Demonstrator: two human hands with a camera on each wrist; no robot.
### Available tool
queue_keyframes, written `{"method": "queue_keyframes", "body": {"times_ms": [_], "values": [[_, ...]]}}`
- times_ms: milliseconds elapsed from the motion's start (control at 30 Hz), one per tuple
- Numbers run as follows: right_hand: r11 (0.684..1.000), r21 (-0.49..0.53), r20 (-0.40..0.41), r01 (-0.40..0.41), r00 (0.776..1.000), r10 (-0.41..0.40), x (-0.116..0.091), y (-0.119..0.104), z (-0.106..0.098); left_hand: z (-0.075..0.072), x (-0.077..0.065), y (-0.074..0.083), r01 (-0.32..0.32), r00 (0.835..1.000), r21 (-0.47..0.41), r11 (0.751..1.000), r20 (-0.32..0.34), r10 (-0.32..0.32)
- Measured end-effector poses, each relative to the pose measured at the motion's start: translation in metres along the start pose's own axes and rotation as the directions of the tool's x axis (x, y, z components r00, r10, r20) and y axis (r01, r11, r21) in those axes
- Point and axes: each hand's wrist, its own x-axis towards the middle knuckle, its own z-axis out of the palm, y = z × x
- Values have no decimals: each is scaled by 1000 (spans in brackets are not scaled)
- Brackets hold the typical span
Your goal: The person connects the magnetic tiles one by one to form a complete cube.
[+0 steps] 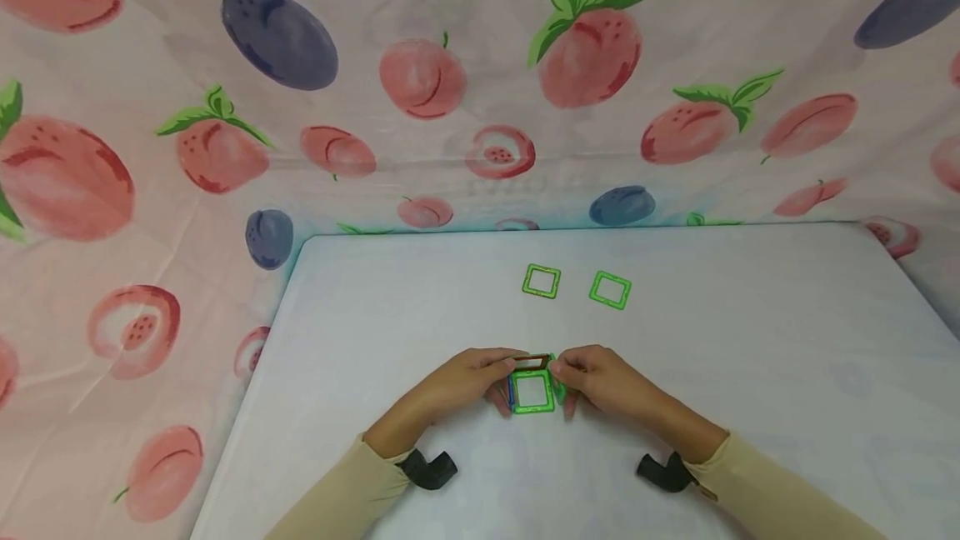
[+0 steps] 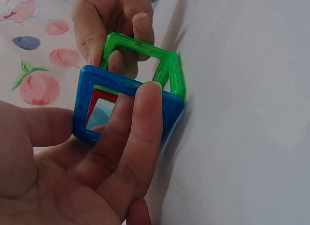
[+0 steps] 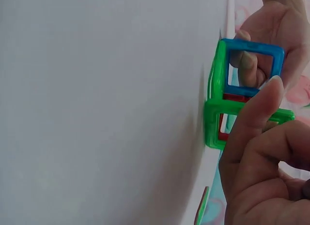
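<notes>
My left hand (image 1: 476, 377) grips a blue square frame tile (image 2: 83, 97), thumb at one edge and fingers across its face. Opposite it, my right hand (image 1: 600, 373) pinches an upright green square tile (image 3: 211, 133) between thumb and fingers. Between the hands a green square tile (image 1: 534, 409) lies flat on the table, and a red tile (image 1: 546, 362) stands along its far side. Blue, red and green tiles meet at their edges like walls around the flat one. My fingers cover parts of the side tiles.
Two loose green-edged square frame tiles lie farther back, one (image 1: 525, 282) left of the other (image 1: 592, 288). The white table (image 1: 712, 340) ends at a fruit-patterned cloth (image 1: 450, 140) behind and at the left. A black strap piece (image 1: 431, 472) sits at each cuff.
</notes>
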Motion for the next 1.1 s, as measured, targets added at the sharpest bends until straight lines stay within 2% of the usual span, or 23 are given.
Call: {"method": "queue_keyframes", "body": {"times_ms": [100,167,467,567,667,733,900,1100], "values": [[996,84,34,-4,999,1,0,1,0,1,-1,1,-7,1000,-8,1000,7,7],[995,103,59,-13,998,7,0,1,0,1,-1,1,-11,1000,-15,1000,13,11],[997,50,114,-50,992,44,1,-3,-4,1,-1,0,-11,1000,-15,1000,8,11],[998,6,87,-61,994,60,-1,-3,-7,1,-1,1,-5,1000,-11,1000,7,5],[994,-89,22,-59,998,62,-4,-4,-10,1,-2,1,1,1000,-7,1000,7,-1],[989,-147,-14,-36,999,35,-7,-4,-11,1,-2,1,0,1000,0,1000,3,0],[958,-272,-51,91,993,-108,-14,-7,-7,0,-3,1,4,1000,19,1000,-21,-4],[934,-340,-112,113,981,-159,-13,-6,-4,-4,-3,1,39,997,120,992,-78,-29]]}}
